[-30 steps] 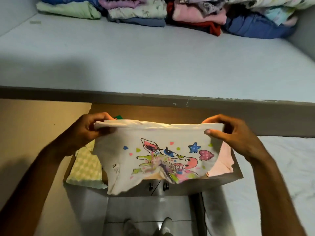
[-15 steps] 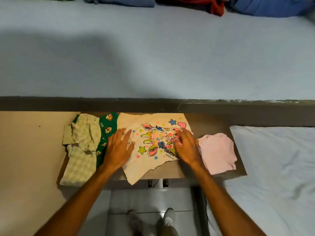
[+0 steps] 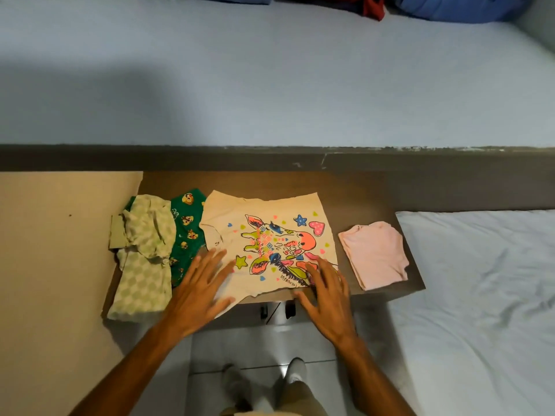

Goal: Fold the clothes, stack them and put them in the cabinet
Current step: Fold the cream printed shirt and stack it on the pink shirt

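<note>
A cream T-shirt (image 3: 267, 217) with a bright giraffe print lies flat on the small brown table (image 3: 360, 193), its lower edge hanging over the front. My left hand (image 3: 201, 292) rests flat with fingers spread on the shirt's lower left corner. My right hand (image 3: 326, 292) lies flat with fingers apart on the lower right part of the print. To the left lie a green cartoon-print garment (image 3: 184, 232) and a pale green checked garment (image 3: 144, 259). A folded pink garment (image 3: 375, 255) sits at the table's right end.
A grey-blue mattress (image 3: 270, 79) stretches beyond the table, with blue and red clothes (image 3: 450, 7) piled at its far edge. A white-sheeted bed (image 3: 480, 295) is on the right, a tan surface (image 3: 54, 265) on the left. My feet stand on the tiled floor (image 3: 270, 349) below.
One second ago both hands held the shirt up by its top edge. It now lies flat on the table, and my open hands have slid toward its near edge.
</note>
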